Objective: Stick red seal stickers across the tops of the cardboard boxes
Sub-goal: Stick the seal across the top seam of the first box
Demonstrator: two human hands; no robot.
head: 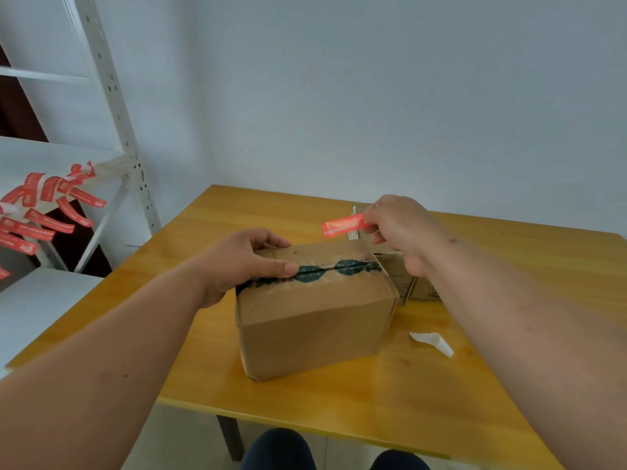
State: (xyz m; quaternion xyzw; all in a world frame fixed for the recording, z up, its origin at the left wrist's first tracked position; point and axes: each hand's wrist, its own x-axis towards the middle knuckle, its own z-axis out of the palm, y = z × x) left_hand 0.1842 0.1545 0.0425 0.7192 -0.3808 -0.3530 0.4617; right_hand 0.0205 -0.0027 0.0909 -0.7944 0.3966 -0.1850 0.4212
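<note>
A brown cardboard box (315,317) stands in the middle of the yellow table (237,378), its top seam marked with dark green patches and old tape. My left hand (244,262) lies on the box's top left end, thumb and fingers spread over the edges. My right hand (400,225) hovers above the box's far right corner, pinching one end of a red seal sticker (342,225) that hangs in the air, clear of the box. A second, smaller cardboard box (403,276) sits behind the first, mostly hidden by my right forearm.
Several red seal stickers (44,205) hang from the edge of a white metal shelf (115,106) at the left. A white backing strip (432,342) lies on the table to the right of the box. Another pale strip (353,222) stands behind the sticker. My knees show below the table's front edge.
</note>
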